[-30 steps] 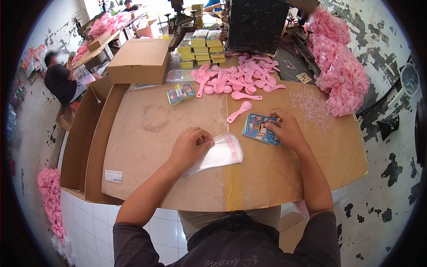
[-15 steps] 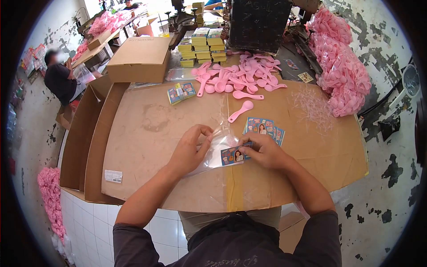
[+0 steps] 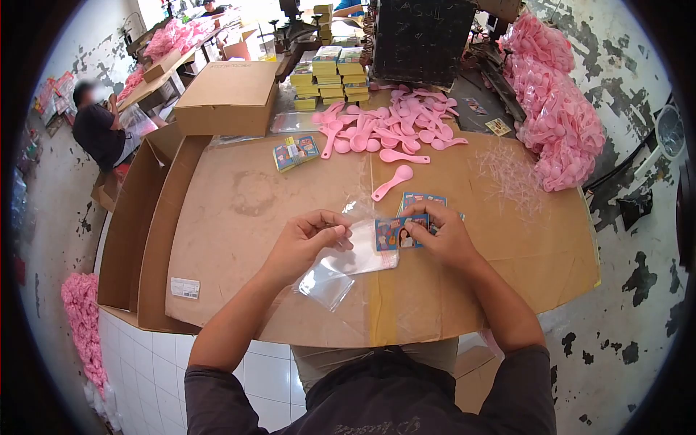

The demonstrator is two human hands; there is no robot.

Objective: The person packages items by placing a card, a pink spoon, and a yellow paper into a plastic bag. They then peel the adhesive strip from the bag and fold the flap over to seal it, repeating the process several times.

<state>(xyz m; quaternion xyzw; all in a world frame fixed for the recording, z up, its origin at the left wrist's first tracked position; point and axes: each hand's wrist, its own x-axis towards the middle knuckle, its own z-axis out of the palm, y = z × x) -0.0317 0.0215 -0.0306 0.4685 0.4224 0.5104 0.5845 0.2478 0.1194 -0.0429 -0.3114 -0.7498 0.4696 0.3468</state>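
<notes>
My left hand (image 3: 308,243) is closed, thumb and fingers pinched on a clear plastic bag (image 3: 357,210) whose outline is hard to make out. In my right hand (image 3: 448,241) is a blue printed card (image 3: 386,235), gripped by its right part between thumb and fingers. Under and between the hands lie more clear plastic bags (image 3: 373,262), with one bag (image 3: 326,287) nearest me. A pile of similar cards (image 3: 426,198) sits just behind my right hand, partly covered by it. Farther back, one pink measuring spoon (image 3: 394,182) lies apart from the others.
Pink spoons (image 3: 413,119) are heaped at the back, beside stacked card bundles (image 3: 339,65). A banded card bundle (image 3: 296,152) lies at left, near a closed carton (image 3: 225,94). Bagged pink spoons (image 3: 554,109) hang over the right edge. A person (image 3: 101,130) sits at far left.
My right hand has lifted the card up and slightly right, away from the bags. My left hand has shifted a little, and the bags beneath now show more.
</notes>
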